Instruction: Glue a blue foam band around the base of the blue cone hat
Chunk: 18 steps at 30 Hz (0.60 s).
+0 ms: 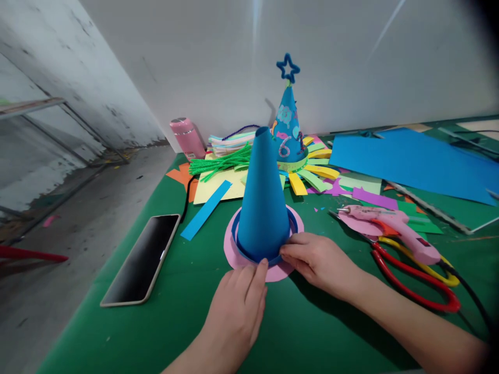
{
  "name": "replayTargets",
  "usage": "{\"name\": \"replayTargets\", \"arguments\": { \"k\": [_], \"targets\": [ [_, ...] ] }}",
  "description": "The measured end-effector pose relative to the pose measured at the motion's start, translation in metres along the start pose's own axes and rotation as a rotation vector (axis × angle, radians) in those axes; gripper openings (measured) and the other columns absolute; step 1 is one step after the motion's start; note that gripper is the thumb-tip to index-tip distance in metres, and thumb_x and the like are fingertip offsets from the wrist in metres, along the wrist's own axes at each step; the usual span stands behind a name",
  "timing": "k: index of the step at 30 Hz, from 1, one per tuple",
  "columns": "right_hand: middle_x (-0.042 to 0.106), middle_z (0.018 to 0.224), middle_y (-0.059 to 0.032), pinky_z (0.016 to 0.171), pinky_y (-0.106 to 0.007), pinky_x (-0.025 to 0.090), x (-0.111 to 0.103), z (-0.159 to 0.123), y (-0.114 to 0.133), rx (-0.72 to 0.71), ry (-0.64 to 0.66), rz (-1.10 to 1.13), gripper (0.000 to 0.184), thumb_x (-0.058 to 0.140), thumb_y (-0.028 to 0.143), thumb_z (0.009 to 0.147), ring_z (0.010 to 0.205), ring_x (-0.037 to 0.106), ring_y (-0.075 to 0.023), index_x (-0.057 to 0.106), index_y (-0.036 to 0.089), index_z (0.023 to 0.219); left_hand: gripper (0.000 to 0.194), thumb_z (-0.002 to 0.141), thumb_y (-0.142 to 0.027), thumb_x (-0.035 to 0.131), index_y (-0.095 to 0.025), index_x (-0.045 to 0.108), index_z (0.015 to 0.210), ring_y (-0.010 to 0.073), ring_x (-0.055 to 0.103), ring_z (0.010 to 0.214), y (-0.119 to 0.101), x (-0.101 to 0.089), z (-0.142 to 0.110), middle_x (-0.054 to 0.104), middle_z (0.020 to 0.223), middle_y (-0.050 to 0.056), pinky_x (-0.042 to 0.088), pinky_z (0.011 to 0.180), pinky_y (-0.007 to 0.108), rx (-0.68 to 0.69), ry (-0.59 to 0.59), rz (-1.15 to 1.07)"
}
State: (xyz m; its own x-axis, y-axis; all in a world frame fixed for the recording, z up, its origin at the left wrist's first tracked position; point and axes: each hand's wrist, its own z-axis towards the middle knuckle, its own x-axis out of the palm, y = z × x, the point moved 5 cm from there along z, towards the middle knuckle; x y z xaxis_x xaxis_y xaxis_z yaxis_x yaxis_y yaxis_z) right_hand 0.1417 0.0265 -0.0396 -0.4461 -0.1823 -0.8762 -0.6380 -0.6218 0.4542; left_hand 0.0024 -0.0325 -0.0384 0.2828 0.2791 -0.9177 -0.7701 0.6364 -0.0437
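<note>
A blue paper cone (262,202), narrow and open at its top, stands upright on a round pink paper disc (231,252). Around the cone's foot runs a blue paper strip (295,221) bent into a ring, a small gap showing between it and the cone. At the ring's right front, my right hand (317,262) pinches the strip between thumb and fingers. My left hand (237,306) is closed at the ring's front, its fingers together and the tips on the strip's lower edge; its thumb is partly hidden.
A phone (144,259) and a loose blue strip (206,210) lie left. Pink glue gun (397,226) and red-and-yellow scissors (413,283) lie right. Behind are a decorated blue party hat (286,122), green pipe cleaners (222,165), a pink bottle (187,139) and blue sheet (409,163).
</note>
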Motion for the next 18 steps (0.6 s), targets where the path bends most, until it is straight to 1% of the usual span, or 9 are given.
{"name": "replayTargets", "arguments": {
  "k": [3, 6, 7, 9, 11, 12, 14, 15, 18],
  "targets": [
    [0.062, 0.086, -0.0046, 0.066, -0.026, 0.041, 0.001, -0.001, 0.001, -0.002, -0.005, 0.036, 0.02, 0.043, 0.019, 0.086, 0.078, 0.055, -0.0154, 0.062, 0.021, 0.093, 0.033, 0.084, -0.014, 0.038, -0.009, 0.043, 0.116, 0.0228, 0.057, 0.077, 0.006, 0.002, 0.004, 0.058, 0.089, 0.013, 0.051, 0.062, 0.037, -0.106, -0.013, -0.03],
    [0.06, 0.093, -0.005, 0.07, -0.027, 0.044, -0.002, -0.004, 0.001, -0.018, -0.034, 0.156, 0.02, 0.044, 0.021, 0.085, 0.082, 0.056, -0.0155, 0.06, 0.022, 0.096, 0.03, 0.083, -0.015, 0.038, -0.012, 0.046, 0.112, 0.022, 0.057, 0.077, 0.009, 0.002, 0.005, 0.058, 0.087, 0.012, 0.051, 0.063, 0.036, -0.114, -0.052, -0.066],
    [0.059, 0.096, -0.0055, 0.072, -0.028, 0.044, -0.005, -0.006, 0.0, -0.014, -0.074, 0.204, 0.019, 0.045, 0.021, 0.084, 0.085, 0.056, -0.0159, 0.06, 0.022, 0.097, 0.03, 0.083, -0.015, 0.039, -0.011, 0.046, 0.112, 0.0221, 0.057, 0.076, 0.009, 0.002, 0.005, 0.058, 0.086, 0.012, 0.051, 0.063, 0.036, -0.108, -0.064, -0.074],
    [0.057, 0.1, -0.0066, 0.076, -0.029, 0.045, -0.015, -0.01, -0.007, 0.022, -0.205, 0.279, 0.019, 0.046, 0.02, 0.083, 0.089, 0.055, -0.0171, 0.058, 0.022, 0.098, 0.03, 0.082, -0.014, 0.041, -0.01, 0.046, 0.112, 0.0222, 0.056, 0.075, 0.01, 0.002, 0.004, 0.058, 0.085, 0.012, 0.051, 0.061, 0.036, -0.094, -0.068, -0.092],
    [0.056, 0.098, -0.0068, 0.076, -0.031, 0.045, -0.023, -0.014, -0.016, 0.103, -0.349, 0.288, 0.019, 0.046, 0.019, 0.083, 0.089, 0.055, -0.0179, 0.057, 0.023, 0.098, 0.033, 0.081, -0.013, 0.043, -0.008, 0.044, 0.113, 0.0223, 0.055, 0.074, 0.01, 0.003, 0.003, 0.057, 0.085, 0.013, 0.05, 0.06, 0.036, -0.077, -0.062, -0.11],
    [0.055, 0.097, -0.0066, 0.075, -0.032, 0.045, -0.026, -0.015, -0.021, 0.152, -0.396, 0.272, 0.02, 0.045, 0.019, 0.083, 0.087, 0.055, -0.0178, 0.055, 0.023, 0.1, 0.034, 0.081, -0.012, 0.044, -0.007, 0.043, 0.114, 0.0223, 0.054, 0.074, 0.01, 0.003, 0.003, 0.057, 0.085, 0.013, 0.05, 0.06, 0.037, -0.069, -0.059, -0.116],
    [0.053, 0.103, -0.0074, 0.078, -0.033, 0.045, -0.025, -0.014, -0.026, 0.229, -0.43, 0.218, 0.029, 0.047, 0.021, 0.082, 0.09, 0.053, -0.0185, 0.049, 0.023, 0.111, 0.036, 0.08, -0.012, 0.044, -0.007, 0.042, 0.116, 0.0222, 0.053, 0.073, 0.011, 0.004, 0.002, 0.057, 0.084, 0.013, 0.049, 0.06, 0.037, -0.06, -0.054, -0.125],
    [0.051, 0.11, -0.0086, 0.083, -0.035, 0.043, -0.023, -0.013, -0.027, 0.246, -0.423, 0.184, 0.036, 0.049, 0.024, 0.081, 0.096, 0.051, -0.0199, 0.044, 0.022, 0.117, 0.036, 0.08, -0.012, 0.044, -0.007, 0.042, 0.116, 0.0219, 0.053, 0.072, 0.011, 0.004, 0.002, 0.057, 0.084, 0.013, 0.049, 0.06, 0.037, -0.056, -0.052, -0.128],
    [0.038, 0.131, -0.0112, 0.097, -0.043, 0.032, -0.012, -0.005, -0.023, 0.223, -0.343, 0.072, 0.061, 0.053, 0.034, 0.079, 0.119, 0.034, -0.0254, 0.027, 0.019, 0.132, 0.036, 0.081, -0.012, 0.044, -0.008, 0.042, 0.117, 0.0207, 0.052, 0.071, 0.011, 0.004, 0.003, 0.056, 0.082, 0.011, 0.048, 0.06, 0.036, -0.051, -0.05, -0.137]
  ]
}}
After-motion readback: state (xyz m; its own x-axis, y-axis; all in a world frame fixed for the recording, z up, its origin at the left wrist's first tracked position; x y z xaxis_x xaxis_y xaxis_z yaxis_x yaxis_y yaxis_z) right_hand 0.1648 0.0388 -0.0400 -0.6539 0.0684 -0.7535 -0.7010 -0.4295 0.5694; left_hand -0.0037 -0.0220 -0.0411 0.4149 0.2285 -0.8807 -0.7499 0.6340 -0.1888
